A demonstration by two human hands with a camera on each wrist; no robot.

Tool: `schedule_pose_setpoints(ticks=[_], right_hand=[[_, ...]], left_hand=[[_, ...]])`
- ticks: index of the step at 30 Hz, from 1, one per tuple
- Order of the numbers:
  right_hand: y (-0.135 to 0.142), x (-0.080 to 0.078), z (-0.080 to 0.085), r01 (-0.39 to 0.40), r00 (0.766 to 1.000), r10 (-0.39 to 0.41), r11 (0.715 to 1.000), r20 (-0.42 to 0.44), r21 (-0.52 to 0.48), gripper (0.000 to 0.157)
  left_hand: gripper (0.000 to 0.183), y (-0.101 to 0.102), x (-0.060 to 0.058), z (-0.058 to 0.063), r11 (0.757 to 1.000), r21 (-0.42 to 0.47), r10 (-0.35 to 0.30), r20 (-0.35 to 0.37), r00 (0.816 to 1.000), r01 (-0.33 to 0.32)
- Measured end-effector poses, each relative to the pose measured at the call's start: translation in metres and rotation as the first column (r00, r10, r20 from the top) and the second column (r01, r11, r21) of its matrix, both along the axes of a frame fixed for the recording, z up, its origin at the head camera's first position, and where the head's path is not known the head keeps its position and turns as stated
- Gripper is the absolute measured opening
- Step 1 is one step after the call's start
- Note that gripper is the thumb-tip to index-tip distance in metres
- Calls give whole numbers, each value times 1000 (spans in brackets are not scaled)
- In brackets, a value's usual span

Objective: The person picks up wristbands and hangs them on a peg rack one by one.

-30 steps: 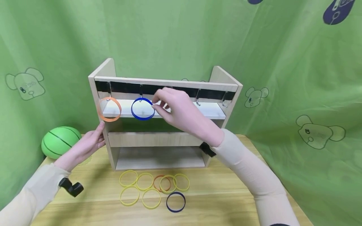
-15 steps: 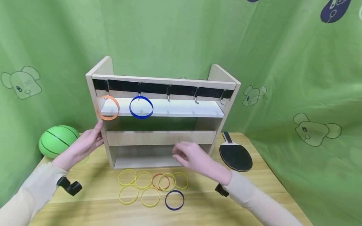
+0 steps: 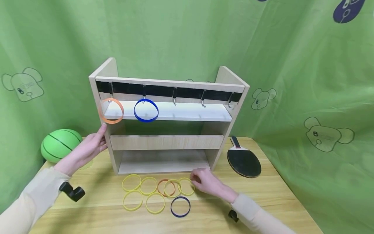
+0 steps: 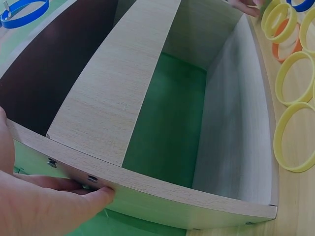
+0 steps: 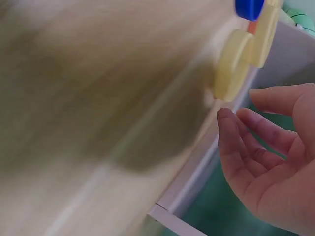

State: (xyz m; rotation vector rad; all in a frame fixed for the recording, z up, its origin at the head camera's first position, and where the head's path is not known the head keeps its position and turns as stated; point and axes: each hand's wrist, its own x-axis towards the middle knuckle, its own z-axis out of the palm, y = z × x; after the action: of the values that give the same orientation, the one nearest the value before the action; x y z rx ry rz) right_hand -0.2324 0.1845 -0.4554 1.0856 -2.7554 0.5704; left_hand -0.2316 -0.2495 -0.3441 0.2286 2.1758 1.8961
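My left hand (image 3: 89, 148) rests against the left side of a small wooden shelf rack (image 3: 166, 142); in the left wrist view, fingertips (image 4: 101, 196) touch the outer side panel. An orange ring (image 3: 112, 121) and a blue ring (image 3: 146, 120) hang from the rack's two leftmost hooks. My right hand (image 3: 211, 182) is low over the table beside the rightmost yellow ring (image 3: 193, 190). In the right wrist view, its thumb and fingers are parted just short of that yellow ring (image 5: 229, 69), holding nothing.
Several yellow rings (image 3: 155, 213), one orange-red ring (image 3: 158, 187) and a dark blue ring (image 3: 180, 216) lie on the table before the rack. Three hooks (image 3: 174, 100) carry no ring. A green ball (image 3: 61, 145) sits left, a table tennis bat (image 3: 243, 162) right.
My right hand has left the blue ring, which now hangs on the second hook, and has come down to the yellow rings. The bat has come into view. My left hand stays at the rack.
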Motion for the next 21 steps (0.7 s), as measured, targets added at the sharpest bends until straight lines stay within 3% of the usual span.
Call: schedule_pose_setpoints(ticks=[6, 11, 21], right_hand=[[1, -4, -10, 22, 999, -21, 1000, 43, 0, 5], [1, -5, -16, 31, 999, -31, 1000, 28, 0, 8], [0, -5, -15, 26, 999, -25, 1000, 30, -4, 9]], left_hand=[[98, 0, 0, 0, 1000, -5, 4, 10, 1000, -4], [98, 0, 0, 0, 1000, -3, 6, 7, 1000, -6], [97, 1, 0, 0, 1000, 2, 9, 3, 1000, -9]])
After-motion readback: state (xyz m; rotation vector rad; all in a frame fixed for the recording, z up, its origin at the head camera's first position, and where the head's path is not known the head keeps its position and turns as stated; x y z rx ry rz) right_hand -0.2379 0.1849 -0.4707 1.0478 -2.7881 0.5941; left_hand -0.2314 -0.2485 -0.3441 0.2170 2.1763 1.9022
